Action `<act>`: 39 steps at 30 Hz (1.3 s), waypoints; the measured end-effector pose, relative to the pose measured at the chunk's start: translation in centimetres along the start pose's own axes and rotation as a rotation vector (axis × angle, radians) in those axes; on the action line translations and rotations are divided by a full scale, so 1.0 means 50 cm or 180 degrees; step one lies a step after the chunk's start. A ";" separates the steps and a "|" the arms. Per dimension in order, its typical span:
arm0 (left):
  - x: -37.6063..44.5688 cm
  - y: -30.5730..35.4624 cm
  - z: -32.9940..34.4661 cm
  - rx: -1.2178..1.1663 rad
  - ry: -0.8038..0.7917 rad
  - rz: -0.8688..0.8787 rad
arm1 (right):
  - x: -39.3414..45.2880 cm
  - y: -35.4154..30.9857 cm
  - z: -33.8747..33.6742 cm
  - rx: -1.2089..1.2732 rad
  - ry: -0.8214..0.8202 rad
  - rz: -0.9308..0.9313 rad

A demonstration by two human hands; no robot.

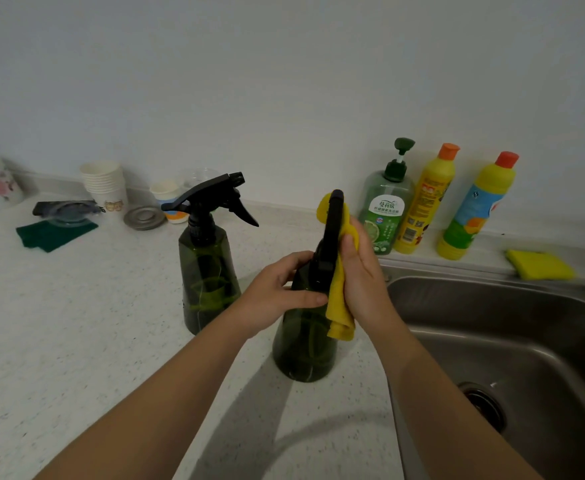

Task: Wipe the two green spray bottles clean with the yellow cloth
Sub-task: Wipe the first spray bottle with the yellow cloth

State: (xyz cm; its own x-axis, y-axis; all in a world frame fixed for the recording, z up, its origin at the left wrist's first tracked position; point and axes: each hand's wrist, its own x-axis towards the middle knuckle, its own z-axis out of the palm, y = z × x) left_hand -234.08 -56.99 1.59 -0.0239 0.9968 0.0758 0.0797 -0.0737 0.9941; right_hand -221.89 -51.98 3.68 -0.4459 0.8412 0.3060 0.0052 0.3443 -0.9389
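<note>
Fingers of the right hand (360,271) are curled round the yellow cloth (339,299), pressed on the black trigger head (331,237) of the nearer dark green plastic spray bottle (301,344), which the left hand (277,292) grips, so its body is judged next to be wiped.

We read Chinese characters on the white label of the green pump bottle (386,209) by the wall; the large line looks like 曼荷欣, with smaller print under it too fine for us to make out. We see a barcode and a square code low on the yellow bottle (422,209) beside it, but its printing is too blurred to read. The wording on the second yellow bottle (474,213) escapes us as well.
</note>
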 end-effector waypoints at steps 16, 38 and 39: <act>-0.035 0.007 -0.004 -0.0082 0.0661 -0.0011 | -0.072 0.000 -0.016 -0.0136 0.0869 -0.0066; -0.002 0.011 -0.017 -0.0165 0.0319 0.0146 | 0.039 -0.008 -0.045 -0.0205 0.0035 -0.0126; -0.002 0.011 -0.016 -0.0143 0.0319 0.0128 | 0.035 0.000 -0.050 -0.0287 0.0021 -0.0179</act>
State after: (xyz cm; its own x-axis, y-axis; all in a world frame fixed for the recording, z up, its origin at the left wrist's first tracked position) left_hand -234.85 -57.17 2.19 -0.1211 0.9853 0.1209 0.0379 -0.1171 0.9924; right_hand -220.45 -49.48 4.59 -0.4419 0.8221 0.3589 0.0610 0.4268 -0.9023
